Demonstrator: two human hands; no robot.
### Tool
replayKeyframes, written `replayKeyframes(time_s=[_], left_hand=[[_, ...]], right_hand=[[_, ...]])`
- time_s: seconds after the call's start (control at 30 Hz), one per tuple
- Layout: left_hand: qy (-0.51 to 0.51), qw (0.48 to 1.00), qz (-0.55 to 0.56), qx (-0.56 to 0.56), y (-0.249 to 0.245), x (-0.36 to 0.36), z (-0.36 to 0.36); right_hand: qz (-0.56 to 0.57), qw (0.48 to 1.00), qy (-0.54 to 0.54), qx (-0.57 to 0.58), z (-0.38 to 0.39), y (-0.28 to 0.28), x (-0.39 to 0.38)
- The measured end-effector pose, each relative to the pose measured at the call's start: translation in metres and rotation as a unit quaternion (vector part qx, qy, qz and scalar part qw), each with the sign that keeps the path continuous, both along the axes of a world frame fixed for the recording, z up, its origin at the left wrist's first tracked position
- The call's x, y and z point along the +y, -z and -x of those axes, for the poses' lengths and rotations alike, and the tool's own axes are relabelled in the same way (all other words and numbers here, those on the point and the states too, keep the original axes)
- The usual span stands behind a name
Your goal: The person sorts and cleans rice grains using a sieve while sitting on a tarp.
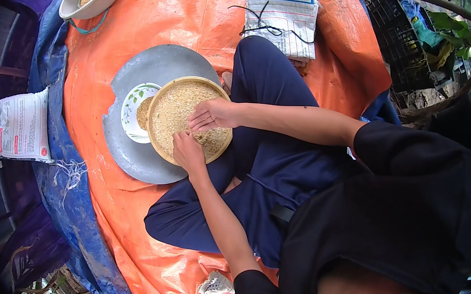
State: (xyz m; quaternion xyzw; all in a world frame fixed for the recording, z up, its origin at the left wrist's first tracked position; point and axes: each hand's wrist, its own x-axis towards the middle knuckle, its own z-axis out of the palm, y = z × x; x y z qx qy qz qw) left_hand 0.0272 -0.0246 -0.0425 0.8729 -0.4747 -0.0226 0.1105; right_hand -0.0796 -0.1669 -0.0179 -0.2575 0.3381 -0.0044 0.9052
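Observation:
A round shallow basket (158, 143) of pale unhusked-looking grain (174, 104) rests near my lap, partly over a round grey metal tray (131, 157). My right hand (212, 115) is over the grain, palm partly turned up, its fingers stretched out and holding nothing visible. Just below it, my left hand (188, 150) touches the grain, fingertips pinched together. What sits between those fingertips is too small to make out. A white plate with green leaf patterns (131, 110) stands on the tray, holding darker grain (143, 112), and the basket covers part of it.
An orange tarp (122, 231) lies beneath, with a blue tarp (69, 208) along the left. A bowl of grain (92, 7) stands top left. A folded white sack (285, 23) with black cord lies beyond my knee. At left is another white bag (24, 126); a black crate (401, 38) stands right.

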Motion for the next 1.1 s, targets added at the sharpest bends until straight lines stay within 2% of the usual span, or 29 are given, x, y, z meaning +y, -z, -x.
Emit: replayKeyframes(time_s=[0.17,0.27,0.37,0.47,0.67,0.77,1.1], left_hand=[[0.004,1.0,-0.001,-0.022,-0.002,-0.001,-0.001],[-0.012,0.998,0.038,0.04,-0.009,0.001,-0.003],[-0.056,0.973,0.149,0.166,-0.023,-0.002,-0.003],[-0.055,0.948,0.234,0.21,-0.048,-0.009,0.003],[-0.046,0.947,0.233,0.218,-0.045,-0.006,0.002],[-0.062,0.947,0.228,0.219,-0.046,-0.006,-0.002],[-0.065,0.95,0.238,0.193,-0.039,0.0,-0.011]], right_hand=[[0.001,1.0,0.008,-0.009,0.0,0.002,0.0],[-0.01,1.0,0.007,-0.002,-0.001,0.003,-0.001],[-0.025,0.999,0.011,-0.023,-0.004,0.011,-0.001],[-0.032,0.999,0.016,-0.032,-0.005,0.011,-0.002],[0.035,0.992,0.0,-0.125,0.0,0.016,-0.001],[0.079,0.992,-0.015,-0.098,-0.001,0.016,0.001],[0.095,0.991,-0.016,-0.091,-0.003,0.008,0.002]])
